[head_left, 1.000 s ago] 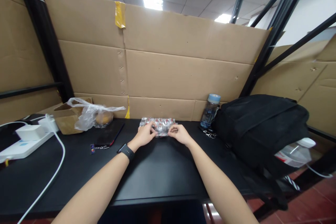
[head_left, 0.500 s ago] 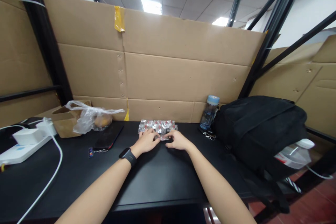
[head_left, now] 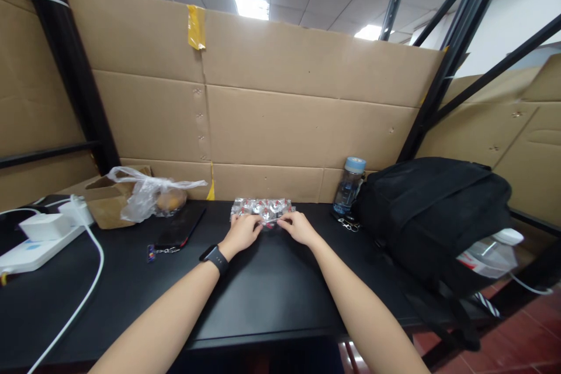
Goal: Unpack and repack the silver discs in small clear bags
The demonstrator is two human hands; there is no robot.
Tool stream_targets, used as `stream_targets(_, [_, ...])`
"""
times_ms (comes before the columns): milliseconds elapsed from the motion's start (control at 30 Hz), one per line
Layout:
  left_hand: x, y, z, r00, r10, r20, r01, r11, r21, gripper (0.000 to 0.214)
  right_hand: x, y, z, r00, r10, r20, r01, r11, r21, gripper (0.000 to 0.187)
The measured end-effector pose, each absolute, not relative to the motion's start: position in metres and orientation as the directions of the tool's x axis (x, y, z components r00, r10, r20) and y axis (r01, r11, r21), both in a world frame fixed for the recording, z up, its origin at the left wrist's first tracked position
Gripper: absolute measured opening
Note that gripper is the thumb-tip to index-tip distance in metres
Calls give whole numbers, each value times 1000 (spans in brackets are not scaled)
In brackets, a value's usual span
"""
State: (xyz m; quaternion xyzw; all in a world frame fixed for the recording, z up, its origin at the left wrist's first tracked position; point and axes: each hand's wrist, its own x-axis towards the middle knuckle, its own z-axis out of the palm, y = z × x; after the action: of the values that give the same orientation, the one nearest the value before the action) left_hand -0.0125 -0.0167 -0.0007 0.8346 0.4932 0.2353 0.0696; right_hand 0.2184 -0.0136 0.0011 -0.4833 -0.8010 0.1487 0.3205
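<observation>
Shiny clear plastic sheet of packets with red spots [head_left: 274, 205] lies at the far middle of the smooth black tabletop [head_left: 272, 292], just in front of the tan cardboard panel [head_left: 307, 134]. Left hand [head_left: 241, 234], black watch [head_left: 214, 257] on wrist, is at its near-left edge, fingers bent; right hand [head_left: 300, 229] is at the near-right edge, thumb and forefinger close. Can't tell if either is clamped on the plastic. Left: flat black phone-like slab [head_left: 182, 231]. Right: clear bottle with blue lid [head_left: 346, 193], beside a black fabric backpack [head_left: 432, 210].
</observation>
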Motion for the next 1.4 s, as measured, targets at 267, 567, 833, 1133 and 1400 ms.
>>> stream_targets(267, [-10, -17, 2, 315, 913, 260, 790, -404, 461, 19, 217, -6, -14, -287, 928, 236, 465, 350, -813, 19])
stream_targets(567, [-27, -16, 15, 248, 920, 305, 851, -357, 386, 17, 187, -3, -15, -193, 915, 355, 532, 401, -746, 21])
stream_targets(833, [-34, -11, 9, 205, 908, 366, 896, -324, 304, 14, 170, -3, -15, -227, 877, 424, 759, 432, -487, 16])
stream_targets(1133, [-33, -23, 22, 409, 846, 341, 837, -497, 229, 19, 211, -17, -1, -299, 924, 239, 861, 369, -349, 34])
stream_targets(1400, [-14, -52, 16, 723, 688, 54, 652, -707, 273, 53, 224, -56, 40, -274, 917, -291, 942, 194, -276, 96])
